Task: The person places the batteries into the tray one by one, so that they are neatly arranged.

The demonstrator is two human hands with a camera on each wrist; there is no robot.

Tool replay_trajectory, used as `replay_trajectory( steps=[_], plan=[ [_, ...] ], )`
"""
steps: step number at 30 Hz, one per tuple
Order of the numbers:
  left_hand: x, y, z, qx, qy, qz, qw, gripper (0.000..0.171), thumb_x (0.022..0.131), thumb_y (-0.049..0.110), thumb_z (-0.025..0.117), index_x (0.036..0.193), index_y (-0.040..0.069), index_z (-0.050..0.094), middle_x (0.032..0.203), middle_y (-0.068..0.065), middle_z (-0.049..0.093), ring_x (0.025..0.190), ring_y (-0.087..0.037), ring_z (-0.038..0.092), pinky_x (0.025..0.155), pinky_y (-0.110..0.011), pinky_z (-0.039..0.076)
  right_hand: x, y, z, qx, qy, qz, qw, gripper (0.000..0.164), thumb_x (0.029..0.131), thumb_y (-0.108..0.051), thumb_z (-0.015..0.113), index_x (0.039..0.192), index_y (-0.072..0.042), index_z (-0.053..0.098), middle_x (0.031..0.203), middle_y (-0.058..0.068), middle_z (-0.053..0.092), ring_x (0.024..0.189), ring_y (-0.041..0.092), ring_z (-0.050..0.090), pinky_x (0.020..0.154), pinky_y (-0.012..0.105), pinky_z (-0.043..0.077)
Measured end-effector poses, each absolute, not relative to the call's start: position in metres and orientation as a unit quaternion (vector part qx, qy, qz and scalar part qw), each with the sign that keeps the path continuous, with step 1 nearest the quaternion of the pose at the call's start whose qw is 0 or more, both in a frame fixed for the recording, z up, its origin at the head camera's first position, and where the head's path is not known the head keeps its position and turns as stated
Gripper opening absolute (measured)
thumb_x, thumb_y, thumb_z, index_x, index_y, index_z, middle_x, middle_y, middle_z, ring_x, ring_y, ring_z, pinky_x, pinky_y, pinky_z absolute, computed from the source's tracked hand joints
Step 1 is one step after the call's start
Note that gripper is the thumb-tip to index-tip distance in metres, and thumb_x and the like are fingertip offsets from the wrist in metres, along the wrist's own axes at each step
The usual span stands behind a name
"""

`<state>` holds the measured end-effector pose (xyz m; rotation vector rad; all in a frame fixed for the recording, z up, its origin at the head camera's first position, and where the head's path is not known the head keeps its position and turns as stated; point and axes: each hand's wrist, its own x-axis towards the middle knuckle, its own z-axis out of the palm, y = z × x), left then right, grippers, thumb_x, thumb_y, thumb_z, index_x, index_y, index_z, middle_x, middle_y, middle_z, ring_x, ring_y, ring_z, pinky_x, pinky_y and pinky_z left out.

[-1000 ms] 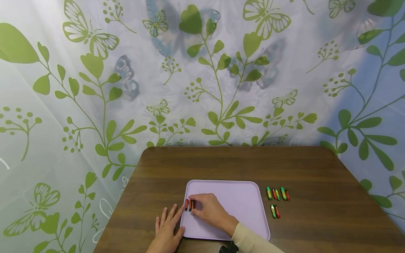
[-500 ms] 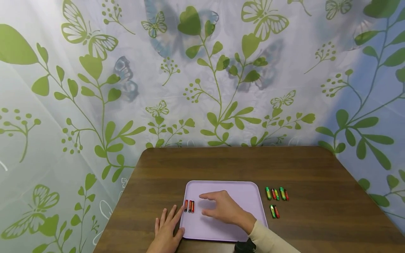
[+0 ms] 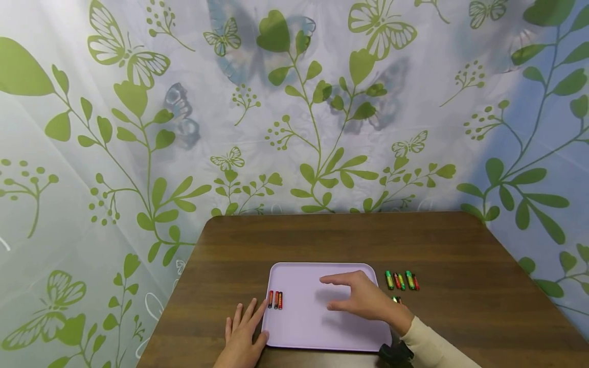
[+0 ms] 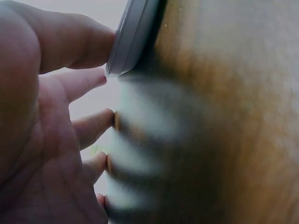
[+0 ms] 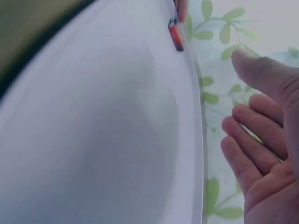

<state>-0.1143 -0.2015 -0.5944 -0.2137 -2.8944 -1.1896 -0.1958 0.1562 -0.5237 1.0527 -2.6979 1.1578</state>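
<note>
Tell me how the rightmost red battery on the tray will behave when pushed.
The rightmost red battery will probably roll if pushed sideways, being a slim cylinder lying on its side. Pushed left, it would likely bump the middle battery close beside it. The tray has a raised rim that might stop it.

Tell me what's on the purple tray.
Three red batteries lie on the tray, near its left edge. In the head view, the right hand hides the patch beneath it.

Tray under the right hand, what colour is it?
The tray is pale purple, showing best in the head view.
</note>
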Motion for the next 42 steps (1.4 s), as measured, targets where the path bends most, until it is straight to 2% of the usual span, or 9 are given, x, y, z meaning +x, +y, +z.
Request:
replay_trajectory(
  steps=[10, 15, 21, 25, 30, 37, 42],
  plan=[
    [-0.113, -0.202, -0.585, -0.063, -0.92, -0.387, -0.019, 0.074, 0.096, 0.017, 0.075, 0.162, 0.042, 0.052, 0.172, -0.023, 0.042, 0.163, -0.06, 0.015, 0.121, -0.084, 0.0, -0.189, 0.208, -0.527, 0.335, -0.866, 0.371, 0.032, 0.055, 0.087, -0.023, 0.095, 0.137, -0.012, 0.077, 0.132, -0.001, 0.08, 0.119, 0.018, 0.078, 0.099, 0.037, 0.065],
    [-0.111, -0.201, -0.585, -0.071, -0.917, -0.391, -0.005, 0.073, 0.097, 0.017, 0.075, 0.163, 0.037, 0.052, 0.171, -0.025, 0.043, 0.161, -0.063, 0.017, 0.119, -0.087, 0.001, -0.183, 0.229, -0.527, 0.325, -0.871, 0.367, 0.036, 0.053, 0.087, -0.025, 0.095, 0.135, -0.012, 0.078, 0.132, -0.001, 0.081, 0.118, 0.018, 0.079, 0.098, 0.034, 0.064],
    [-0.113, -0.203, -0.586, -0.067, -0.919, -0.388, -0.022, 0.071, 0.099, 0.02, 0.073, 0.165, 0.033, 0.05, 0.174, -0.023, 0.039, 0.163, -0.06, 0.013, 0.121, -0.086, -0.002, -0.177, 0.252, -0.529, 0.322, -0.867, 0.377, 0.04, 0.053, 0.089, -0.033, 0.093, 0.135, -0.012, 0.077, 0.129, 0.006, 0.081, 0.118, 0.016, 0.079, 0.096, 0.028, 0.064],
    [-0.114, -0.203, -0.587, -0.065, -0.919, -0.388, -0.028, 0.072, 0.099, 0.02, 0.073, 0.166, 0.035, 0.049, 0.175, -0.022, 0.038, 0.164, -0.059, 0.013, 0.122, -0.085, -0.003, -0.173, 0.265, -0.53, 0.315, -0.875, 0.364, 0.052, 0.052, 0.088, -0.033, 0.094, 0.134, -0.012, 0.078, 0.126, 0.007, 0.082, 0.114, 0.013, 0.079, 0.092, 0.023, 0.063],
    [-0.115, -0.203, -0.587, -0.062, -0.92, -0.387, -0.023, 0.074, 0.097, 0.018, 0.076, 0.163, 0.041, 0.052, 0.174, -0.021, 0.041, 0.164, -0.059, 0.014, 0.122, -0.084, -0.001, -0.167, 0.282, -0.532, 0.281, -0.888, 0.363, 0.034, 0.056, 0.087, -0.033, 0.095, 0.136, -0.012, 0.077, 0.129, 0.004, 0.082, 0.116, 0.01, 0.078, 0.093, 0.02, 0.061],
    [-0.113, -0.203, -0.586, -0.064, -0.918, -0.392, -0.024, 0.075, 0.097, 0.017, 0.075, 0.163, 0.043, 0.051, 0.174, -0.022, 0.04, 0.164, -0.059, 0.013, 0.122, -0.084, -0.003, -0.161, 0.301, -0.535, 0.245, -0.904, 0.349, 0.016, 0.057, 0.087, -0.038, 0.093, 0.138, -0.018, 0.077, 0.129, -0.004, 0.081, 0.121, 0.004, 0.073, 0.094, 0.022, 0.061],
    [-0.113, -0.203, -0.586, -0.064, -0.917, -0.394, -0.024, 0.075, 0.098, 0.018, 0.075, 0.163, 0.044, 0.05, 0.174, -0.021, 0.04, 0.164, -0.059, 0.012, 0.122, -0.084, -0.003, -0.157, 0.311, -0.536, 0.232, -0.913, 0.336, 0.016, 0.056, 0.086, -0.037, 0.094, 0.136, -0.017, 0.078, 0.131, -0.001, 0.081, 0.12, 0.003, 0.073, 0.092, 0.023, 0.062]
  ],
)
